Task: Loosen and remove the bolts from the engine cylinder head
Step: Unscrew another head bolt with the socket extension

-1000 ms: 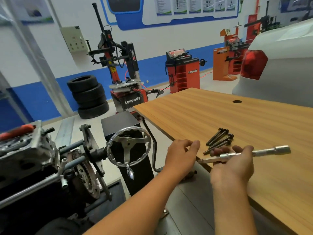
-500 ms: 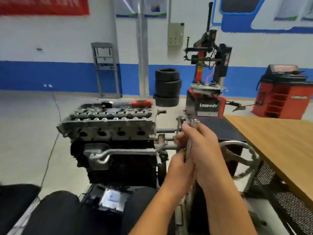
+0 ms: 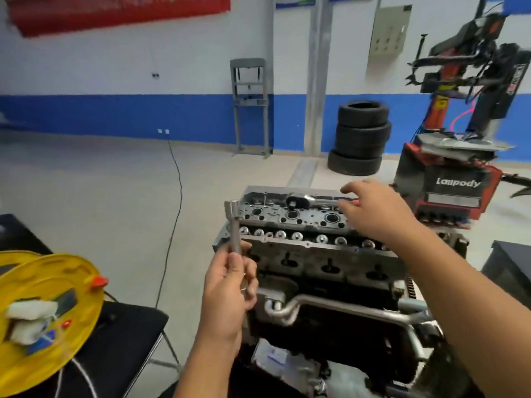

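I'm looking across a workshop with a pale concrete floor and a white wall banded in blue, and in the middle of it sits the engine, its cylinder head [image 3: 298, 222] uppermost, just below and ahead of my hands. The bolts I'm after would sit down in the wells along that head; from here I can't tell which wells are occupied, the recesses are too dark and small. I judge them steel, stiff and heavy for their size, likely oily, so once loose they are best taken by the shank just under the head. My left hand [image 3: 230, 285] is clenched around the lower end of the long socket extension [image 3: 235, 228], which stands nearly upright with its socket end topmost, beside the head's left corner. It's rigid, smooth chrome and apt to slip, so a full-fist hold low on the shaft suits it. My right hand [image 3: 373, 214] is spread with fingers unclenched above the ratchet wrench [image 3: 310, 200] lying across the top of the head, its red handle just under my fingertips; whether they touch it I can't tell. That wrench wants gripping far out on the handle for leverage. Farther off, a yellow cable reel [image 3: 48, 305] rests on a black chair at my left, stacked tyres [image 3: 360, 139] stand by the wall, and a red tyre changer [image 3: 451, 179] stands at right.
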